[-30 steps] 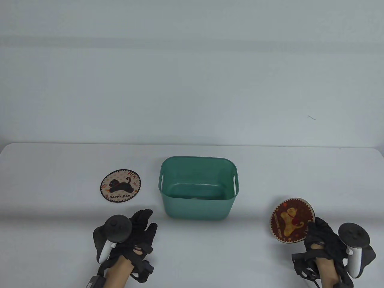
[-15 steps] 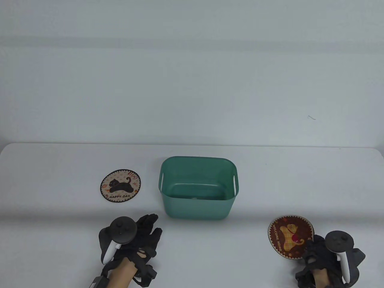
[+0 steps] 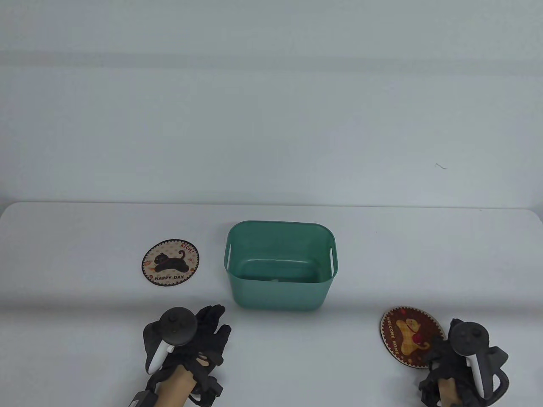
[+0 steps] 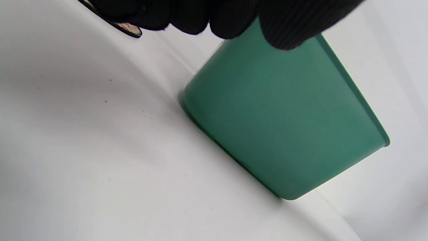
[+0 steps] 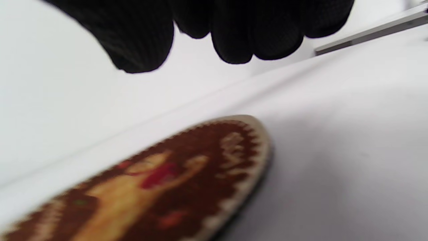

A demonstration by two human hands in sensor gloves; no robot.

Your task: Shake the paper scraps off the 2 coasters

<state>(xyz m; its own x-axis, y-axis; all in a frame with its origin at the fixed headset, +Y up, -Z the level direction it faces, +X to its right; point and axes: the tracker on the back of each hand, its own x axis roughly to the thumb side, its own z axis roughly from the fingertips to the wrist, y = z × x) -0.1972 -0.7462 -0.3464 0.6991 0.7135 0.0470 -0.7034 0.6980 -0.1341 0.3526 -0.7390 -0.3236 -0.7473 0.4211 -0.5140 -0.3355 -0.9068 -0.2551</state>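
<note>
A cream coaster with a black cat lies flat to the left of the green bin. A red coaster with a yellow dog lies flat at the front right. In the right wrist view this red coaster is on the table, with my right hand's fingers hanging loosely just above it and not touching. My right hand sits at its near right edge. My left hand holds nothing, fingers extended, in front of the bin's left corner. No scraps show on either coaster.
The green bin stands mid-table with a small pale scrap on its floor. The table's far edge meets a plain white wall. Bare tabletop lies between the two hands.
My right hand lowered the red coaster from a tilted hold down flat onto the table and let go, drawing back toward me. My left hand shifted slightly right.
</note>
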